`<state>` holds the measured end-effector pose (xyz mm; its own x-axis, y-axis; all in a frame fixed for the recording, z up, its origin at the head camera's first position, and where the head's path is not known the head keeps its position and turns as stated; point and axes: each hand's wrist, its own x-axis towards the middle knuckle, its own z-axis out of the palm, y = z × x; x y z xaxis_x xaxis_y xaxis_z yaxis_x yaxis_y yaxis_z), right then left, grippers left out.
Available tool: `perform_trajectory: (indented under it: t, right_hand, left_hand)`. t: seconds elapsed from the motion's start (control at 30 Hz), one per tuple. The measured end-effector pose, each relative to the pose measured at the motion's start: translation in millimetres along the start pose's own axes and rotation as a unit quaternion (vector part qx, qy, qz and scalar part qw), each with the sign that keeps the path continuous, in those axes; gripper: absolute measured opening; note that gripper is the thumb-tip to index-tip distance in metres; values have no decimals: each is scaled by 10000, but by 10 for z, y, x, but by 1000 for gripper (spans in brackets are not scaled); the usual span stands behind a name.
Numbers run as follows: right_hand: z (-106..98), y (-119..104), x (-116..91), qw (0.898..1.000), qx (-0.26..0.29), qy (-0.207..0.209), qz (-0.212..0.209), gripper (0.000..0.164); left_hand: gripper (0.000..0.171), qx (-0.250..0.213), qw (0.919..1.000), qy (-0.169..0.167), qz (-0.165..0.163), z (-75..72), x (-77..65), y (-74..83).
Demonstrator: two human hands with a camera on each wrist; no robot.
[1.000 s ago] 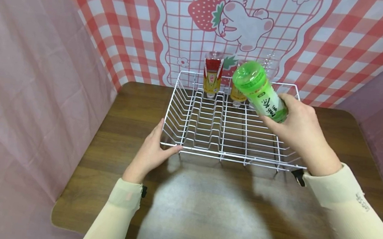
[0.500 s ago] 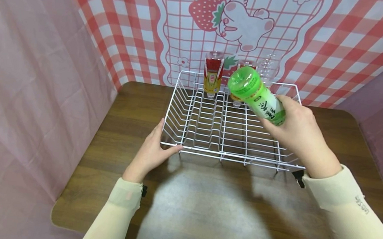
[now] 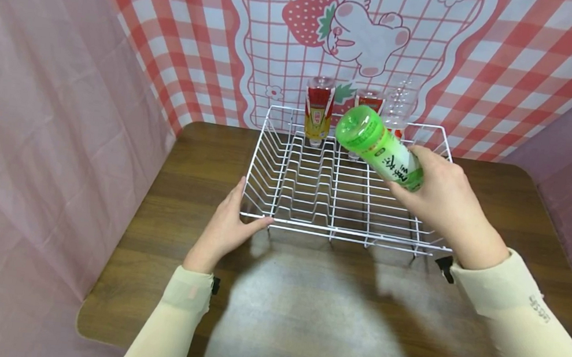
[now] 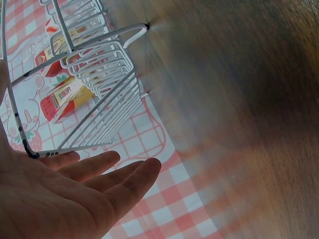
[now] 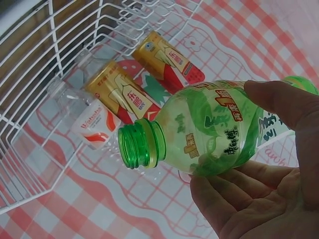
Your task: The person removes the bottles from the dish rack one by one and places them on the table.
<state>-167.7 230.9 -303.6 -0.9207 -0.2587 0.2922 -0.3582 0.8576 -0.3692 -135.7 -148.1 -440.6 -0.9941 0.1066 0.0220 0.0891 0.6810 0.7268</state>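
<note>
My right hand (image 3: 444,189) grips a green plastic bottle (image 3: 380,148) above the right half of a white wire dish rack (image 3: 333,230). The bottle is tilted, its base facing up and left; the hand hides its neck in the head view. In the right wrist view its threaded mouth (image 5: 142,143) shows uncapped. My left hand (image 3: 226,221) rests at the rack's front left corner, thumb along the front rim. Its fingers (image 4: 124,186) are extended beside the rack's side. Two red-and-yellow labelled bottles, one left (image 3: 319,109) and one partly hidden (image 3: 371,102), stand neck-down at the rack's back.
Beside them stands a clear bottle (image 5: 94,119) with a white and orange label, also neck-down. The rack sits on a brown wooden table (image 3: 153,246). A red checked cloth (image 3: 176,27) hangs behind, and pink curtains (image 3: 36,117) flank the table.
My right hand has brought the green bottle left and slightly lower, tilting it flatter. More of the second labelled bottle and the clear bottle shows. My left hand has stayed at the rack's corner.
</note>
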Motion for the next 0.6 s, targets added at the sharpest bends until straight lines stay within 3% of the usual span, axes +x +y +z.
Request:
perform_trajectory:
  t: [0.6]
  right_hand:
    - [23,0,-54,9999,-74,43,-119,58]
  left_hand:
    - [114,5,10000,44,36,2,2,17]
